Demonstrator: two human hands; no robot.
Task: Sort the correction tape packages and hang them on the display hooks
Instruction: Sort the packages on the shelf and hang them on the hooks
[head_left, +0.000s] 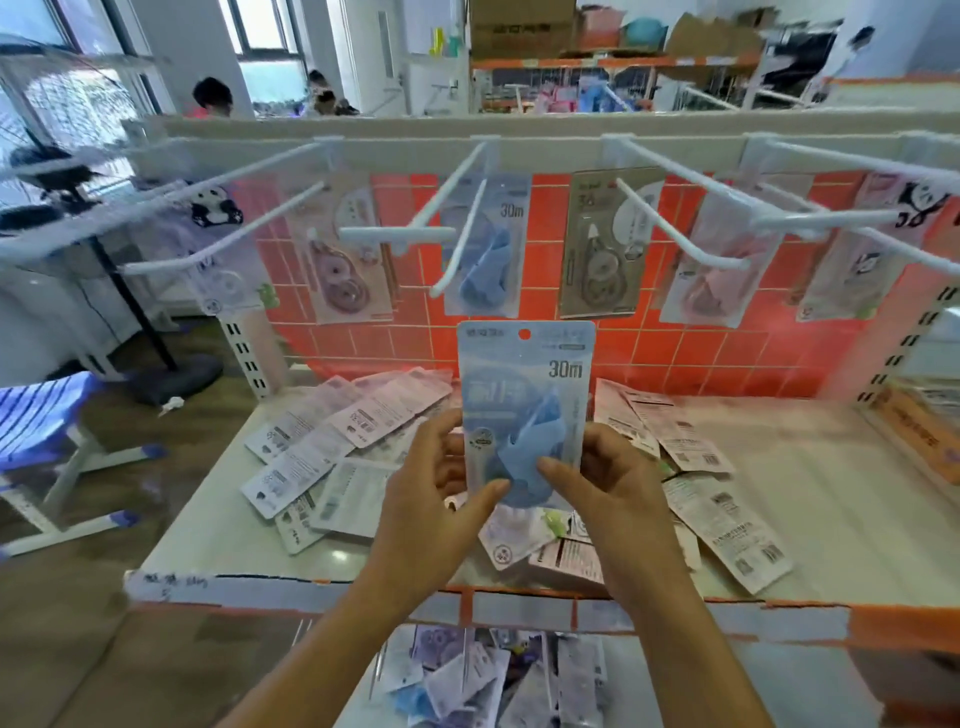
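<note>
A blue correction tape package (524, 395) marked 30m stands upright above the shelf, its hang hole at the top. My left hand (436, 499) pinches its lower left edge and my right hand (613, 488) pinches its lower right edge. Straight above, a matching blue package (485, 249) hangs on a white display hook (457, 244). Other hooks carry a purple package (343, 270), a grey package (602, 244) and a pink package (711, 270). Several loose packages (332, 441) lie face down on the white shelf (831, 493).
More hooks with panda-print packages (852, 270) reach out at the far left and right. A lower shelf holds another heap of packages (467, 680). A striped stool (47, 431) and a fan stand are on the floor to the left. People sit behind the display.
</note>
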